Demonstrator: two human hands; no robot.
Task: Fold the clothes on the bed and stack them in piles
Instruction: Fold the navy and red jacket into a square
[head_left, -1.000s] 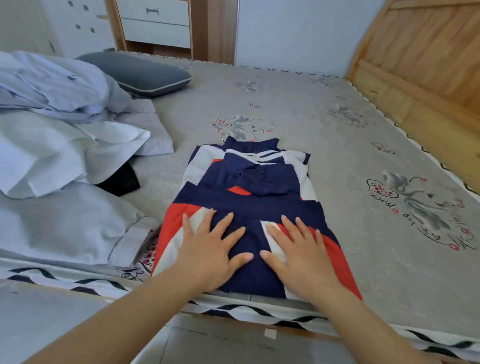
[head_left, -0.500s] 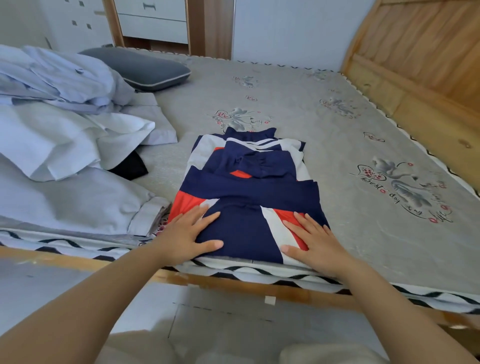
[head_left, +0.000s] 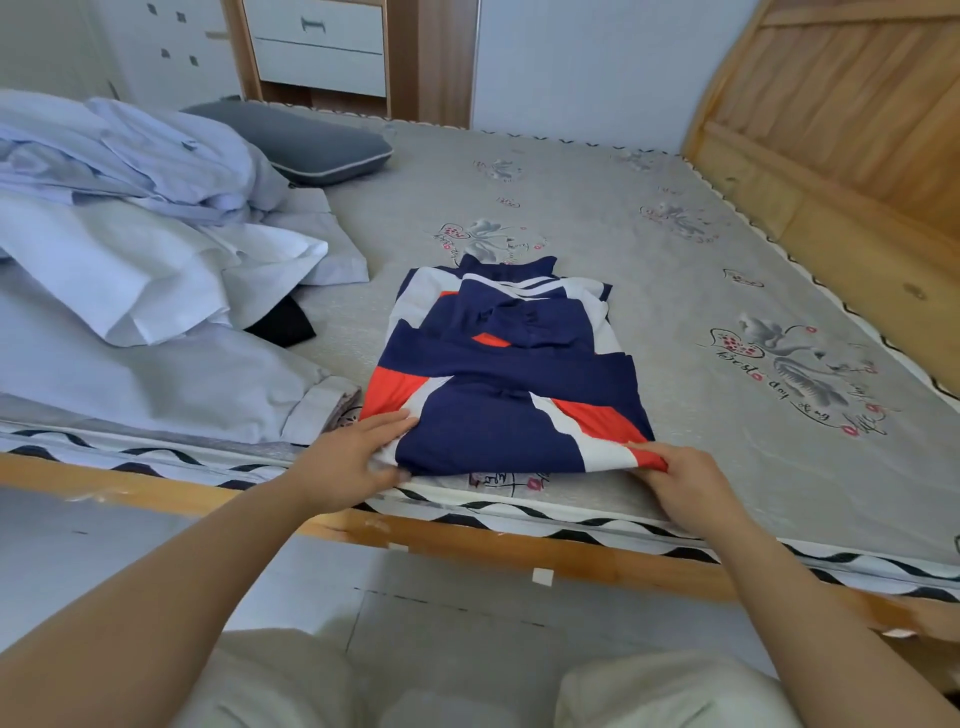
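Observation:
A navy, white and orange jacket (head_left: 498, 374) lies partly folded on the grey mattress (head_left: 675, 270), its hem at the near edge. My left hand (head_left: 348, 457) pinches the hem's near left corner, fingers on top and thumb below. My right hand (head_left: 680, 478) pinches the near right corner the same way. A heap of pale blue and white clothes (head_left: 130, 218) lies at the left of the bed, unfolded.
A grey pillow (head_left: 306, 140) lies at the far left of the bed. A small black garment (head_left: 283, 325) peeks out beside the heap. The wooden headboard (head_left: 831, 130) stands at the right, white drawers (head_left: 317, 47) behind. The bed's wooden rail (head_left: 467, 545) runs along the near edge.
Both hands have slid from lying flat on the jacket outward and toward me, and now pinch the hem's two near corners. The camera has pulled back.

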